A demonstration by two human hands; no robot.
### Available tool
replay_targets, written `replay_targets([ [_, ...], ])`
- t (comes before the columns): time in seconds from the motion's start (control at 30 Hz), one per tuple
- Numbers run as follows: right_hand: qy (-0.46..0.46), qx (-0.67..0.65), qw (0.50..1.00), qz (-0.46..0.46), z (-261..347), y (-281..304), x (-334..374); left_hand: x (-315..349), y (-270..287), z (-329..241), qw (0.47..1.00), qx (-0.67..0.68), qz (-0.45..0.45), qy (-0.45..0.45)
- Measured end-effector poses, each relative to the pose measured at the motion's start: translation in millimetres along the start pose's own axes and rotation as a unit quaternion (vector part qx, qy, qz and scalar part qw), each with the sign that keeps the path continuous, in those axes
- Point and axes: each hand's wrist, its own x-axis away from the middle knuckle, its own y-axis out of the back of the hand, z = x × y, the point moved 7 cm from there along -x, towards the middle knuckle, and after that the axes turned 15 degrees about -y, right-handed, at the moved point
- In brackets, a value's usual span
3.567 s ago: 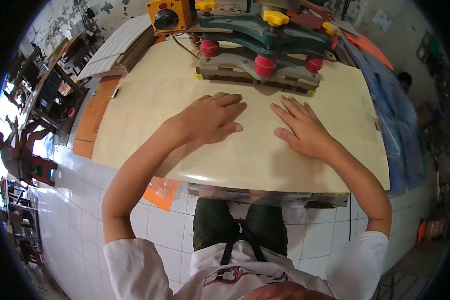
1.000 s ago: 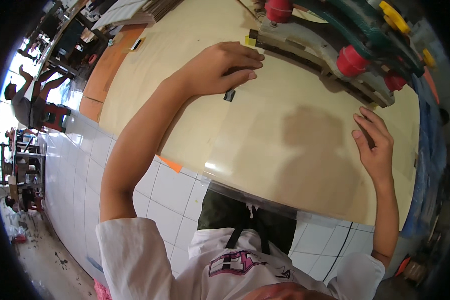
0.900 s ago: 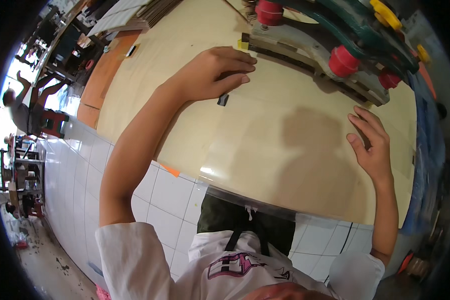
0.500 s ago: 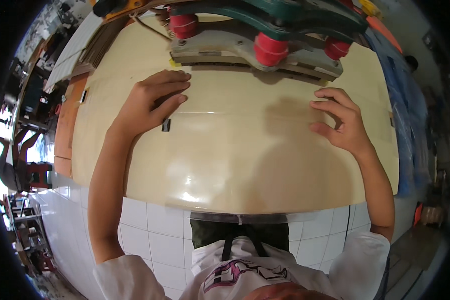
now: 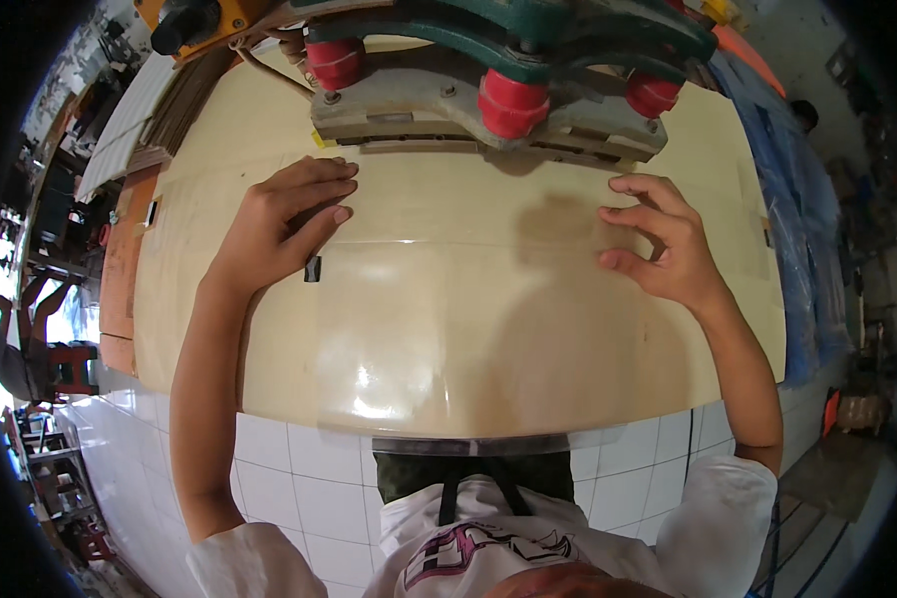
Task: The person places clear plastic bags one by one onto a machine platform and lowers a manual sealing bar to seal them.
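My left hand (image 5: 274,229) lies over the left side of the pale yellow tabletop (image 5: 194,339), fingers stretched toward the middle and thumb apart. Beside its thumb is a small black tab (image 5: 313,269) on the surface. My right hand (image 5: 676,239) is at the right, fingers loosely curved and spaced, nothing visible between them. A glossy see-through sheet (image 5: 419,339) appears to lie between my forearms, its outline faint. Just beyond both hands stands a press head with a grey metal plate (image 5: 448,95), red mounts (image 5: 513,103) and a dark green frame (image 5: 409,32).
An orange box with a black knob (image 5: 184,25) is at the far left, near stacked boards (image 5: 159,120). Blue plastic sheeting (image 5: 787,219) hangs along the right edge. White floor tiles (image 5: 329,478) show in front. Another person's legs and a red stool (image 5: 73,369) are at left.
The whole view has shifted slightly, so the press and tabletop sit a little further left and more of the orange box shows. Both hands keep nearly the same pose and place.
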Motion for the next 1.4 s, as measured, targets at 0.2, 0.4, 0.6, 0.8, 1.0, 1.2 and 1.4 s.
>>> replay_targets([
  [0.2, -0.008, -0.022, 1.000, -0.002, -5, -4, 1, 2, -1, 0, 1.000, 0.014, -0.004, -0.002],
  [0.4, -0.024, -0.017, 1.000, -0.002, -5, -2, 0, 3, -1, 0, 1.000, 0.020, -0.011, 0.003],
  [0.6, -0.031, -0.019, 0.999, 0.011, -9, -2, 1, 2, 2, -4, 0.998, -0.044, -0.025, -0.047],
  [0.8, -0.021, 0.005, 1.000, -0.017, -5, -2, -1, 4, 1, -1, 1.000, -0.011, -0.009, -0.002],
  [1.0, -0.076, -0.035, 0.996, -0.002, -10, -4, 0, 4, 5, -3, 0.997, -0.041, -0.044, -0.041],
  [1.2, -0.086, -0.047, 0.995, 0.008, -8, -9, -1, 7, 7, -3, 0.998, -0.025, -0.039, -0.042],
  [1.4, -0.045, 0.031, 0.998, 0.001, -5, -6, 0, 8, 5, -1, 0.998, -0.039, -0.027, -0.029],
])
